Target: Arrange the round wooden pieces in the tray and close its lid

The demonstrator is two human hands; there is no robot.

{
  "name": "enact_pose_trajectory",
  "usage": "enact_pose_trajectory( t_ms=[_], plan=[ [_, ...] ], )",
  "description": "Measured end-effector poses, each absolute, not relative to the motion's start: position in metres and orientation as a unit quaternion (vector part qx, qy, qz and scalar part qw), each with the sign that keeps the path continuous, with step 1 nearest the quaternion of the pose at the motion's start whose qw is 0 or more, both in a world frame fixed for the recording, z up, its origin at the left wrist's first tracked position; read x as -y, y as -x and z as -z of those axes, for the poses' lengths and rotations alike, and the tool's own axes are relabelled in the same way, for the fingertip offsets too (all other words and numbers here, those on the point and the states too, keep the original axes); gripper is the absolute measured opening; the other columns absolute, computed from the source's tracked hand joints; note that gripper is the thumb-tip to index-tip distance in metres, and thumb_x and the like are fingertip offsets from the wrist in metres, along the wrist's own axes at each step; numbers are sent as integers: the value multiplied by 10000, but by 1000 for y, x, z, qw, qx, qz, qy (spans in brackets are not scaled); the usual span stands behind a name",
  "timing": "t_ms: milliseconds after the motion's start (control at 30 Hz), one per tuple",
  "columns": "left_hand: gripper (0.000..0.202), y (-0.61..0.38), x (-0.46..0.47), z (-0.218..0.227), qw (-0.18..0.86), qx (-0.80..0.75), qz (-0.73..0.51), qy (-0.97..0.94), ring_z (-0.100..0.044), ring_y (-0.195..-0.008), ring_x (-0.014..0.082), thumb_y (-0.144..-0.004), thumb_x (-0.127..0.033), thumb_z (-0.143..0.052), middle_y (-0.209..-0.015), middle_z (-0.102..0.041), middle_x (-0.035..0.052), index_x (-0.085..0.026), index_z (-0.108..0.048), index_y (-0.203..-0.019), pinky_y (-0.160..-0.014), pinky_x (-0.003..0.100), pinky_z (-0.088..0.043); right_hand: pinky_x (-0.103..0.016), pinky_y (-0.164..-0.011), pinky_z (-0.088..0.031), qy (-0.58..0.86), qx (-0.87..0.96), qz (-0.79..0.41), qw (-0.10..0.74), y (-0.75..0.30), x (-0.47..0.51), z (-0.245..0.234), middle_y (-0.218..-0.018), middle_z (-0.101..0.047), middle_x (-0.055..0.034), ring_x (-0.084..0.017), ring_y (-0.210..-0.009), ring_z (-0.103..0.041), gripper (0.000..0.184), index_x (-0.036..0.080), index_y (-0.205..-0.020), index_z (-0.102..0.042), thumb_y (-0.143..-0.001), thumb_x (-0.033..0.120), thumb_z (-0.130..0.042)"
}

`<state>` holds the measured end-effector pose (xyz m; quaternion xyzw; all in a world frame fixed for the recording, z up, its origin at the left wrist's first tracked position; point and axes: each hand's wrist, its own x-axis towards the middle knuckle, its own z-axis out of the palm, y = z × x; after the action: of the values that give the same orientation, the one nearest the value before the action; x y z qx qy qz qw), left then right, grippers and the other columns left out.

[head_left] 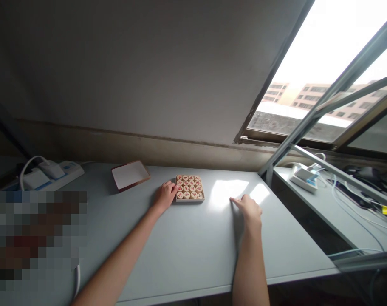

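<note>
A shallow box (190, 201) holds Chinese chess pieces (186, 188), round pale discs with red characters, set in rows with their faces up. My left hand (165, 195) rests on the table at the box's left side, its fingers curled together against that edge. To the right of the box, my right hand (249, 208) is over the table beside a bright patch of sunlight. Its index finger stretches to the left, the other fingers are partly bent, and I see nothing in it. An open box lid (130, 174), white inside with a reddish-brown rim, lies at the back left.
The grey table (187, 255) meets the wall at the back. A power strip (66, 175) with plugged-in adapters stands at the left. Metal frame bars (295, 134) rise at the right, where another power strip (303, 177) and cables lie on a second table.
</note>
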<state>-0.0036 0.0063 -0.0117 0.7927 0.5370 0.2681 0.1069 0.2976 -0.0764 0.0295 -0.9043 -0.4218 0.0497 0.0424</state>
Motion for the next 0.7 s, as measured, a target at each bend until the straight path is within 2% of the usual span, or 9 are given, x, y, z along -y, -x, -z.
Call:
enact_pose_trajectory(
  t_ms=[133,233,300,500,700],
  plan=[
    [336,3,-7,13,107,-537,-270,-792,-504,-723,126,-872,-314,-324,-739,-550,26,-176,-545,-659,-623,230,-323,-269,-571,-370,821,543,-123,125,-281,66,-28,-762,-611,-68,-199,-707,-565,279,188,-808,-544,-766,459,-490],
    [326,3,-8,14,113,-538,-269,-791,-502,-721,122,-869,-311,-335,-737,-549,23,-174,-539,-655,-628,225,-326,-248,-564,-370,706,650,-156,234,-256,56,-33,-775,-609,-30,-156,-664,-541,297,210,-823,-547,-763,494,-484],
    [320,3,-8,14,115,-535,-271,-792,-502,-721,120,-869,-304,-337,-738,-547,22,-173,-533,-652,-629,223,-328,-241,-558,-368,645,694,-164,274,-239,52,-38,-803,-608,-17,-139,-646,-526,308,221,-838,-552,-754,511,-493],
    [327,3,-9,15,95,-535,-272,-794,-497,-705,119,-870,-295,-329,-723,-536,20,-172,-517,-632,-624,225,-323,-232,-553,-333,612,738,-138,250,-213,53,-44,-769,-599,15,-126,-637,-501,301,232,-795,-575,-677,509,-590],
    [322,3,-8,15,99,-533,-271,-795,-503,-727,123,-870,-300,-331,-736,-546,23,-173,-521,-643,-629,221,-325,-230,-613,-335,607,743,-118,257,-213,53,-41,-790,-590,25,-136,-730,-515,233,236,-765,-565,-704,460,-585]
  ],
)
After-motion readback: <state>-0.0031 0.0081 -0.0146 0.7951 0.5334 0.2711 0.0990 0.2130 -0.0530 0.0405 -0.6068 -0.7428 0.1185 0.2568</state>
